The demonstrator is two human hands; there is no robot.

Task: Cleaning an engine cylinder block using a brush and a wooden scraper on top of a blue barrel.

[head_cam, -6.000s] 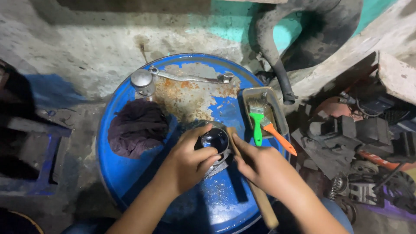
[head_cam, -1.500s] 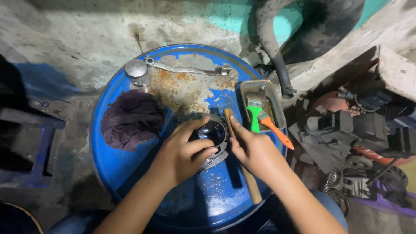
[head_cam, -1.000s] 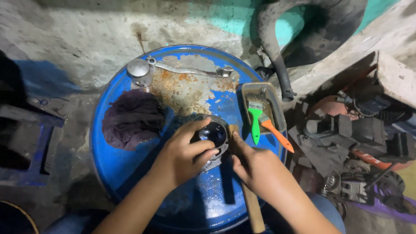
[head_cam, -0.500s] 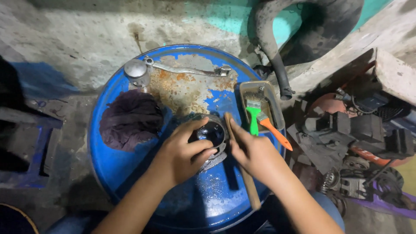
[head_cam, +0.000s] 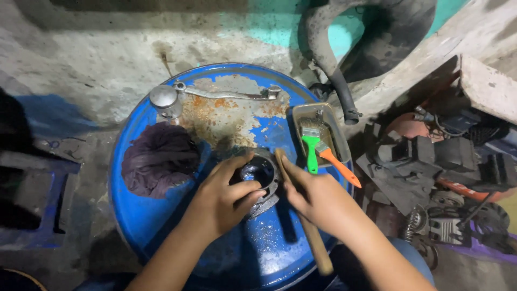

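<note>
Little has shifted since half a second ago: both hands sit where they were on the blue drum (head_cam: 161,226), and only the wooden stick's angle has eased slightly. From the one head view, the left hand (head_cam: 223,202) is curled over the round metal part (head_cam: 262,175), thumb and fingers wrapped about its near rim so the dark bore shows just beyond the knuckles. The right hand (head_cam: 318,199) is closed in a fist around the wooden stick (head_cam: 307,226), whose upper end rests against the part's rim just beside the left fingertips, while its lower end runs back past the wrist toward the drum's near edge. Beyond the right hand, close by, a shallow metal tray (head_cam: 334,126) holds a green-handled brush (head_cam: 311,156) and an orange-handled brush (head_cam: 339,166). Beyond and outward of the left hand lies a dark purple rag (head_cam: 159,159); farther off, past a rusty patch, a long metal lever (head_cam: 226,94) joins a round cap (head_cam: 163,98). In my judgement, working well here means keeping the part pinned flat so it cannot rock, holding the stick's tip squarely on the rim instead of the bore, and keeping the left fingertips clear of where the stick bears.
</note>
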